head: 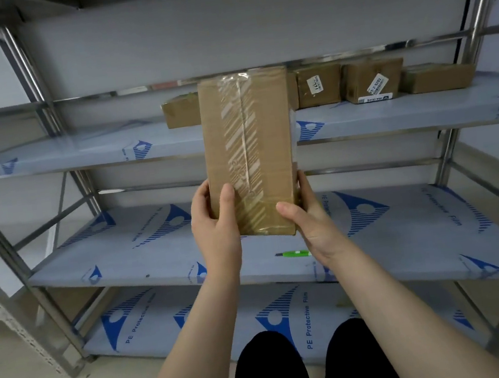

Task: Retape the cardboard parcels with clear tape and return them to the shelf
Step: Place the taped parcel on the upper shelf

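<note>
Ahead, steel shelf rack [85,153] fills view, boards covered in blue-printed protective film. Tall cardboard parcel [270,141] held upright in front of upper board, clear tape strip [242,132] running down front face. Smaller parcels [318,86] sit along back of upper board, two with white labels. Left hand [214,222] grips tall parcel's lower left edge, thumb on front. Right hand [312,215] grips lower right edge likewise. Small green tool [295,254] lies on middle board, just beside right wrist.

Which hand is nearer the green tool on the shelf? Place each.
Right. The right hand grips the parcel by its right edge, its wrist just beside the green tool. The left hand grips the left edge, farther to the tool's left.
</note>
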